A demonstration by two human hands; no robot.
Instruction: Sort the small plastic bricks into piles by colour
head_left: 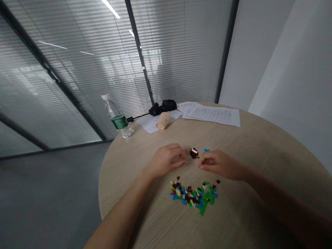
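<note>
My left hand [168,159] rests on the round wooden table [259,166] with its fingers curled and pinched together; what they hold, if anything, is too small to make out. My right hand [219,163] lies a short way to the right, fingers also curled in a loose pinch. Between the two hands sits a small dark brown brick assembly [194,152], touched by neither. A tiny blue brick [206,150] lies just beyond my right hand. Nearer to me a heap of several small green, blue, yellow and brown bricks [194,196] is spread on the table.
A plastic water bottle [118,118] stands at the table's far left edge. A paper cup [164,121] lies on its side on white paper. Printed sheets [212,114] and a black bundle [163,106] lie at the back. Glass walls with blinds stand behind.
</note>
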